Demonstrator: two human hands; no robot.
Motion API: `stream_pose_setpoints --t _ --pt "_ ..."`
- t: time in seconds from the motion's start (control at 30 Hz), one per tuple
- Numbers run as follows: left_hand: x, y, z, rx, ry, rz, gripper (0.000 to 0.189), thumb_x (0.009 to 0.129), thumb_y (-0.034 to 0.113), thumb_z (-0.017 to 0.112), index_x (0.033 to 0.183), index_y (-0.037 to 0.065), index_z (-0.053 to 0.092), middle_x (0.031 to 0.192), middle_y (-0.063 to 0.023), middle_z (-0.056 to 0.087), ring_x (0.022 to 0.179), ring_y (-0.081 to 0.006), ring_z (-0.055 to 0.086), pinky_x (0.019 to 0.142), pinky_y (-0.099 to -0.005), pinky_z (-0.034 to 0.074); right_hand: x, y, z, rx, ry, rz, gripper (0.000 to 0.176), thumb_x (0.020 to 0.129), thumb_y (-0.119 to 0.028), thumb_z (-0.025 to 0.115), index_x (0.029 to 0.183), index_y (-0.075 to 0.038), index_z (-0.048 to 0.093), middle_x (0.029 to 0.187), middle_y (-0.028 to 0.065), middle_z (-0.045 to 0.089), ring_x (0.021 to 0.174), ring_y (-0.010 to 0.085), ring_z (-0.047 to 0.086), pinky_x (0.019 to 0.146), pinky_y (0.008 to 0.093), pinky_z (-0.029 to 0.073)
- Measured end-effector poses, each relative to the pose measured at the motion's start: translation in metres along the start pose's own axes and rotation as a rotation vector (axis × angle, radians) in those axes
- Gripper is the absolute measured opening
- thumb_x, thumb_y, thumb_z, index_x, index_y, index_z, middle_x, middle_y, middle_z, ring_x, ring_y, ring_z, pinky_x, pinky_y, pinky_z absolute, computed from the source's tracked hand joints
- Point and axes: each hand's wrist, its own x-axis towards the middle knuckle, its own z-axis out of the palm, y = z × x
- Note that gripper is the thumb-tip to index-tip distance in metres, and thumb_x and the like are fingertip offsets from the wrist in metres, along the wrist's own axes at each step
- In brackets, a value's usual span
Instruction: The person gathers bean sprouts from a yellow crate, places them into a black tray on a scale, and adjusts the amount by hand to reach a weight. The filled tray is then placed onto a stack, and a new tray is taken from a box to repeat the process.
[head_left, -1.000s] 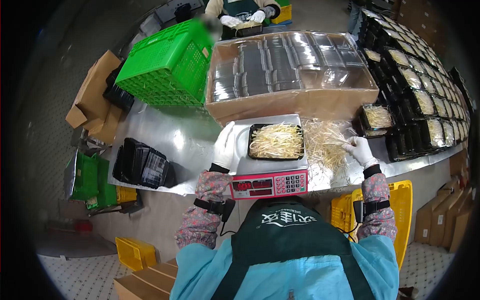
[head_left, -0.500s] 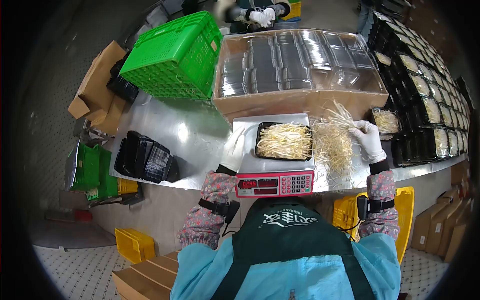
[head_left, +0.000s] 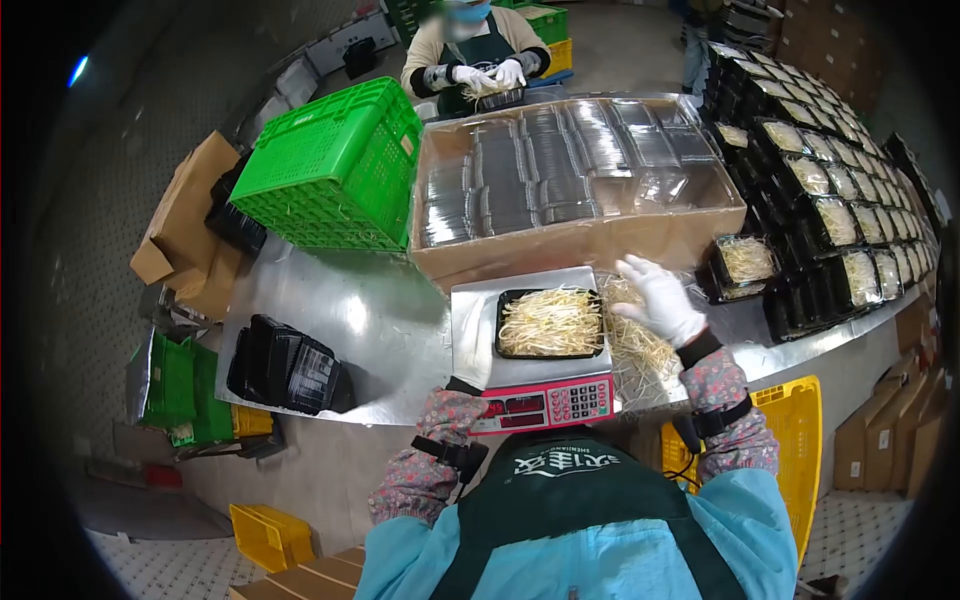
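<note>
The white-gloved right hand [head_left: 662, 300] has its grip open, fingers spread flat over the loose heap of pale bean sprouts [head_left: 640, 350], just right of the black plastic tray of bean sprouts [head_left: 550, 322]. That tray sits on the steel-topped scale with a red keypad [head_left: 545, 403] at the near edge of the shiny metal tabletop [head_left: 340, 310]. The left hand [head_left: 467, 350] lies at the scale's left side, and I cannot tell its grip. Strands dragged onto the scale plate could skew the reading, or slip off the near edge.
</note>
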Motion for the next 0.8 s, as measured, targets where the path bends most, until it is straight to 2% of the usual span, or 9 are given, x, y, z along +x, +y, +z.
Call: stream_pose_setpoints --t 0.1,0.13,0.17,0.2,0.33,0.5,0.67,0.77,0.8 --pt "0.01 0.016 0.021 0.156 -0.046 0.142 0.049 0.092 0.009 0.049 0.14 -0.001 0.042 0.137 -0.0191 0.049 0.129 -0.0327 0.044 0.111 -0.0393 0.03 0.028 -0.066 0.033 0.082 0.026 -0.251 0.07 0.085 -0.042 0.064 0.139 -0.004 0.041 0.14 0.0213 0.045 0.13 0.0383 0.042 0.108 0.0503 0.032" --pt "0.014 0.022 0.026 0.239 -0.063 0.178 0.051 0.09 0.009 0.051 0.14 -0.001 0.042 0.137 -0.0195 0.049 0.129 -0.0339 0.044 0.111 -0.04 0.031 0.025 -0.075 0.059 0.072 -0.016 -0.253 0.071 0.087 -0.045 0.06 0.139 -0.001 0.04 0.141 0.0228 0.044 0.131 0.038 0.042 0.109 0.0496 0.03" --pt "0.016 0.029 0.029 0.33 -0.129 0.133 0.054 0.087 0.011 0.053 0.139 0.001 0.043 0.138 -0.019 0.049 0.128 -0.0351 0.045 0.109 -0.0413 0.034 0.025 -0.094 0.062 0.071 -0.263 -0.178 0.074 0.089 -0.048 0.055 0.139 0.003 0.038 0.142 0.0262 0.041 0.133 0.039 0.039 0.11 0.0501 0.029" --pt "0.014 0.022 0.036 0.444 -0.108 0.262 0.052 0.088 0.013 0.053 0.138 0.003 0.046 0.137 -0.0176 0.051 0.126 -0.0344 0.046 0.107 -0.0426 0.036 0.012 -0.105 0.082 0.013 -0.187 -0.157 0.075 0.089 -0.047 0.053 0.138 0.008 0.036 0.14 0.0299 0.039 0.133 0.0417 0.037 0.11 0.0519 0.029" --pt "0.002 0.023 0.039 0.686 -0.181 0.296 0.042 0.09 0.019 0.052 0.129 0.006 0.056 0.134 -0.0135 0.055 0.125 -0.0302 0.048 0.105 -0.0429 0.038 0.006 -0.114 0.094 0.076 -0.215 -0.068 0.074 0.088 -0.042 0.054 0.138 0.01 0.035 0.14 0.0322 0.038 0.131 0.0464 0.038 0.109 0.0539 0.03" --pt "0.004 0.027 0.046 0.724 -0.216 0.161 0.039 0.091 0.021 0.051 0.127 0.008 0.058 0.132 -0.0107 0.057 0.123 -0.0286 0.051 0.103 -0.0428 0.04 0.017 -0.089 0.094 0.179 -0.262 -0.149 0.073 0.087 -0.042 0.058 0.139 0.004 0.037 0.138 0.0276 0.045 0.129 0.0415 0.042 0.109 0.0456 0.033" --pt "0.003 0.031 0.039 0.623 -0.183 0.206 0.039 0.091 0.018 0.051 0.128 0.007 0.057 0.132 -0.0126 0.056 0.123 -0.0306 0.05 0.104 -0.0432 0.038 0.014 -0.058 0.045 0.339 -0.265 -0.196 0.065 0.077 -0.021 0.07 0.136 -0.005 0.049 0.141 0.0254 0.044 0.131 0.0372 0.042 0.111 0.0404 0.033" --pt "0.0 0.031 0.036 0.417 -0.1 0.205 0.042 0.09 0.013 0.052 0.131 0.005 0.054 0.133 -0.0163 0.055 0.125 -0.0328 0.048 0.109 -0.0431 0.032 0.01 -0.034 0.016 0.52 -0.277 -0.095 0.057 0.076 -0.014 0.067 0.131 -0.004 0.053 0.137 0.0258 0.047 0.13 0.0374 0.044 0.112 0.0401 0.032" --pt "-0.002 0.027 0.035 0.357 -0.062 0.21 0.042 0.09 0.011 0.052 0.132 0.005 0.054 0.133 -0.017 0.054 0.126 -0.033 0.048 0.11 -0.043 0.031 0.008 -0.022 0.012 0.553 -0.313 -0.034 0.06 0.079 -0.012 0.069 0.136 -0.011 0.051 0.144 0.0217 0.042 0.134 0.0326 0.041 0.114 0.0395 0.03"
